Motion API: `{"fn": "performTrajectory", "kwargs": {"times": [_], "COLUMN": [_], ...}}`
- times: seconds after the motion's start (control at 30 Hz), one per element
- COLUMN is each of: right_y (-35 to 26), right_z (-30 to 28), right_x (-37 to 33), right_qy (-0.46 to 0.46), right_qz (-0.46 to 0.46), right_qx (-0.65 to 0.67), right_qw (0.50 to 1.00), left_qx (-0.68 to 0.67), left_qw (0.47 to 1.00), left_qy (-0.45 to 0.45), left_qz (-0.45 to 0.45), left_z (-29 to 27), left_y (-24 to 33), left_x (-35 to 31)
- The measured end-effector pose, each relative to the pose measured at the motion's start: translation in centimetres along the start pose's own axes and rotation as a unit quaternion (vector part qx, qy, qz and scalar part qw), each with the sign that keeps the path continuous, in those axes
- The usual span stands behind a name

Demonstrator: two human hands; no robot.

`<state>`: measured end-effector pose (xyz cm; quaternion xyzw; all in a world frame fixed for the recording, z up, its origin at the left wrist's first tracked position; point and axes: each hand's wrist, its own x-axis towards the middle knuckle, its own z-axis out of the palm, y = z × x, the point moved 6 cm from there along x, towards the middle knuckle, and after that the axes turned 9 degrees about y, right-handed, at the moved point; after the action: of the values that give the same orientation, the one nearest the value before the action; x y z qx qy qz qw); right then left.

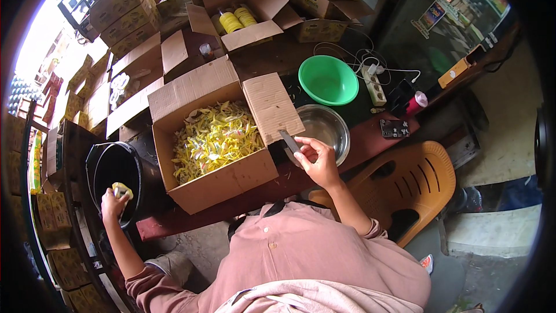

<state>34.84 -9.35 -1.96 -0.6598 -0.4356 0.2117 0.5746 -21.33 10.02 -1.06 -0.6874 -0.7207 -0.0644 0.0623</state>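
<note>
My left hand (112,204) is closed around a small, rounded yellow-and-clear thing (123,189), whose exact kind I cannot make out. It is over the near edge of a black bucket (139,181). In my right hand (320,165), a flat dark grey blade (289,140) is pinched between thumb and fingers, its tip pointing away from me. This hand hovers above the near side of a metal bowl (343,146). Between my hands stands an open cardboard box (223,184), and a heap of crumpled yellow strips (217,139) fills much of it.
A green basin (329,80) sits beyond the metal bowl, beside a white power strip (373,86) and cables. Yellow bottles (231,21) stand in an open carton (252,36) at the back. An orange plastic chair (425,177) is close on my right. Stacked cartons (124,14) crowd the far left.
</note>
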Motion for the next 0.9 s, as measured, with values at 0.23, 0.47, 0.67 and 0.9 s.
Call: {"fn": "performTrajectory", "kwargs": {"times": [0.23,0.47,0.67,0.9], "right_y": [-0.1,0.4,0.6,2.6], "right_z": [-0.6,0.0,1.1,3.5], "right_x": [1.1,1.9,2.4,2.4], "right_qy": [-0.007,-0.026,-0.035,-0.045], "right_qz": [-0.015,-0.008,-0.016,0.064], "right_qx": [0.001,0.003,-0.007,0.086], "right_qw": [1.000,1.000,0.999,0.993], "left_qx": [0.136,0.079,0.130,-0.208], "left_qw": [0.949,0.986,0.971,0.971], "left_qy": [-0.267,-0.132,-0.194,0.040], "left_qz": [-0.095,-0.069,-0.050,-0.111], "left_z": [3.7,1.3,0.3,-2.1], "left_y": [-2.5,0.1,1.3,2.4], "left_x": [-1.2,-0.4,-0.4,-0.5]}}
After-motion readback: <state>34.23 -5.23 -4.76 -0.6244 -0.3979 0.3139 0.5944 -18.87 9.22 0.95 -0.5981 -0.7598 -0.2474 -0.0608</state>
